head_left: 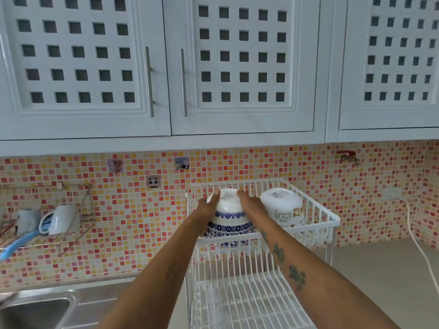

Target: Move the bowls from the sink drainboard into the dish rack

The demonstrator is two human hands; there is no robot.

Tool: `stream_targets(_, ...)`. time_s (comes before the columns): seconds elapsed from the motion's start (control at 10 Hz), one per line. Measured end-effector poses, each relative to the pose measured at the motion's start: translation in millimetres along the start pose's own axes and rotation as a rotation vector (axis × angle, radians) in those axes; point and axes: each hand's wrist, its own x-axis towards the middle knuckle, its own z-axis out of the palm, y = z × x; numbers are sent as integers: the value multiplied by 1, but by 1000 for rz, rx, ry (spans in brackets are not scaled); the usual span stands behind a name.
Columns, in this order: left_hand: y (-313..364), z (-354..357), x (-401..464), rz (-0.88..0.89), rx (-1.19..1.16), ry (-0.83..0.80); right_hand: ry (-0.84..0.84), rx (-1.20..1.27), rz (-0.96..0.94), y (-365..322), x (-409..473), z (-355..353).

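Left hand (210, 204) and right hand (249, 201) clasp inverted white bowl with blue floral band (229, 213) between them | centre frame, foot up, atop another bowl | white wire dish rack (330, 217) top tier | cartoon-printed white bowl (282, 210) just right.

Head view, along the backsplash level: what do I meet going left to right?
Wall wire rack with mugs → left hand → blue-patterned bowl → right hand → white cartoon-print bowl → white cable.
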Motion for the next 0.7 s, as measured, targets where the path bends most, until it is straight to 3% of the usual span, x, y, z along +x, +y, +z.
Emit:
stream_targets(0.2,3,-21,0,-80,19,-64,52,-117,-14,-7,-9,1)
stream_targets(0.4,17,-33,-25,-28,96,-32,156,-297,-91,-21,-34,-16)
stream_targets(0.6,32,-57,-60,35,208,-82,152,-431,-165,-35,-66,-27)
stream_targets(0.7,31,-66,-80,76,258,-41,65,-503,-161,-36,-79,-26)
